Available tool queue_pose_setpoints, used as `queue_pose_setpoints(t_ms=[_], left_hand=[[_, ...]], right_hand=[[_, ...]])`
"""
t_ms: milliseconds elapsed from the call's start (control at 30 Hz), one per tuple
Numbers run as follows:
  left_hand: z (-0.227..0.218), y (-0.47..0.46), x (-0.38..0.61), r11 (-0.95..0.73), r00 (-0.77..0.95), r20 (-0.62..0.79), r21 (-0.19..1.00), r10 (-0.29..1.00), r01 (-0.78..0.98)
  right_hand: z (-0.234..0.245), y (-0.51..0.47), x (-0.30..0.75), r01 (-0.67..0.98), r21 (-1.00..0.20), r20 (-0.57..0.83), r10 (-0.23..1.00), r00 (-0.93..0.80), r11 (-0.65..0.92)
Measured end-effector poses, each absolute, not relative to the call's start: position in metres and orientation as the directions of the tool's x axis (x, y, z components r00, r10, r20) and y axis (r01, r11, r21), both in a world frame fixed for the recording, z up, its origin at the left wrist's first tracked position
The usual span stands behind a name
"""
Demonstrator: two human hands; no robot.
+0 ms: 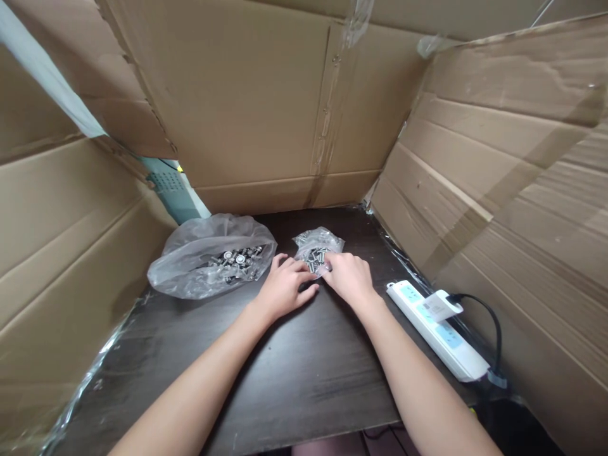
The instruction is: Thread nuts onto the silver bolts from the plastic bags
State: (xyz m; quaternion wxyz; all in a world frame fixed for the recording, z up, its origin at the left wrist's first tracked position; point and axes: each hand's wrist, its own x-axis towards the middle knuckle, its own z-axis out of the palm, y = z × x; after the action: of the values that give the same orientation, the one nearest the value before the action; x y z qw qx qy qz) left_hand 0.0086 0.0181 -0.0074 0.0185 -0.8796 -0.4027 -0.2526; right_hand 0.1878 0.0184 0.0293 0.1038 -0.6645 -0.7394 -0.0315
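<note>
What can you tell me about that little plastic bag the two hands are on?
The small bag is clear, crinkled thin plastic and holds a heap of short silvery metal screws or bolts. It lies flat on the dark wood-grain table, near the back cardboard wall, to the right of a larger bag of similar parts. The left hand touches its near left edge; the right hand rests fingers on its near right corner. Whether its mouth is sealed cannot be told.

We see a dark wooden table (294,373) walled by brown cardboard sheets (247,107), a white power strip (439,332) along its right edge.
</note>
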Motion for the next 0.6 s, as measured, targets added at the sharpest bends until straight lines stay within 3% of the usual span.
queue_pose_setpoints(t_ms=[233,500,600], left_hand=[[-0.010,0.011,0.016,-0.646,0.552,0.425,0.108,0.717,0.756],[-0.014,0.015,0.020,-0.641,0.499,0.509,0.142,0.701,0.754],[-0.012,0.018,0.017,-0.612,0.402,0.611,0.177,0.682,0.771]], right_hand=[[0.042,0.006,0.208,0.991,-0.128,0.012,0.999,-0.032,0.034],[0.043,0.009,0.202,0.981,-0.184,0.089,0.993,0.075,-0.057],[0.043,0.012,0.206,0.974,-0.227,0.143,0.990,0.021,0.012]])
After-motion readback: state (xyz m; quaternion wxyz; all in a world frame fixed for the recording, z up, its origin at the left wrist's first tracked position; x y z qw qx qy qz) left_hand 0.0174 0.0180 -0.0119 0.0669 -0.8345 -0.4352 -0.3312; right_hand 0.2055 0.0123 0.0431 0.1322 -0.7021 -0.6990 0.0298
